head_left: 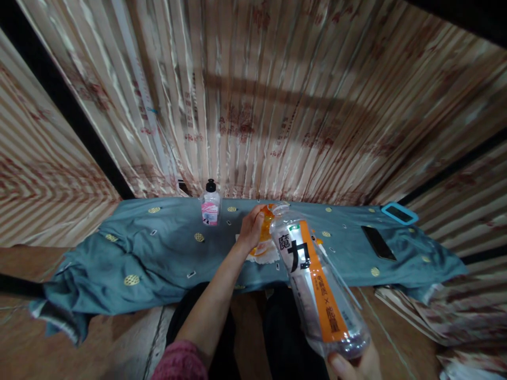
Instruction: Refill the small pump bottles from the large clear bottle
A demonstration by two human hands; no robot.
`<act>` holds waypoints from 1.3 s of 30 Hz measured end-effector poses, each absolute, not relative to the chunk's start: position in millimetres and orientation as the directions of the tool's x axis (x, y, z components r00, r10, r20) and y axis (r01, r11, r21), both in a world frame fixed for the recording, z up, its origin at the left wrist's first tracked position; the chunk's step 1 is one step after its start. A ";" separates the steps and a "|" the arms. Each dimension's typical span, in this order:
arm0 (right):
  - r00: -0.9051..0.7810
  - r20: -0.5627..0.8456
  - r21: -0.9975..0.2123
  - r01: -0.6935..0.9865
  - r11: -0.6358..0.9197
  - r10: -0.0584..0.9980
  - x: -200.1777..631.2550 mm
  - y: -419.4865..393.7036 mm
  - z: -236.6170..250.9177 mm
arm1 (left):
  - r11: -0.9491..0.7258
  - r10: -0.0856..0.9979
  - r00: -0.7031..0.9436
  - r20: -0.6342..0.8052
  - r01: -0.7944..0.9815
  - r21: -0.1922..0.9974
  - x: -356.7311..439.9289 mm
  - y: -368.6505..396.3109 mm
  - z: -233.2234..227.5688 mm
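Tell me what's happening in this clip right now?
A person tips a large clear bottle, held at its base by the right hand, mouth-first toward an orange container gripped by the left hand. Both are over a blue-green cloth. A small pink-labelled bottle and dark phone lie there.

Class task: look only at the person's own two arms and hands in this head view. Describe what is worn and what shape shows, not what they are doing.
The left hand is bare, on a long bare forearm; a fuzzy pink sleeve is pushed up near the elbow. Of the right hand only a bare thumb and palm edge show at the bottom edge. No rings, watch or gloves are visible.
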State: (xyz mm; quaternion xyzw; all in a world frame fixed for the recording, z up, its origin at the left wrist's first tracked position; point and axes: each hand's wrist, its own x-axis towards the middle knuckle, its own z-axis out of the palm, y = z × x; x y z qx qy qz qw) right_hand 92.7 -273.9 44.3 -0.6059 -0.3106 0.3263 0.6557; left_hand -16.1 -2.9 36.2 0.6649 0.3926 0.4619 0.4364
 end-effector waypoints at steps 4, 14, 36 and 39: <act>0.581 -0.050 -0.989 -0.145 0.042 0.812 94.6 -275.5 22.1 | -0.316 0.920 0.273 0.281 0.094 0.944 -16.1 -1.6 33.3; 0.531 -0.135 -0.943 -0.328 0.056 0.836 99.6 -268.8 -15.6 | -0.348 0.909 0.243 0.339 -0.008 0.938 -16.2 3.5 26.5; 0.385 -0.190 -0.853 -0.520 0.043 0.903 99.5 -263.2 -2.1 | -0.321 0.917 0.239 0.319 -0.031 0.947 -12.9 0.9 25.0; 0.378 -0.176 -0.863 -0.504 0.043 0.909 98.3 -261.2 1.4 | -0.312 0.924 0.234 0.303 0.002 0.950 -12.5 -0.5 29.6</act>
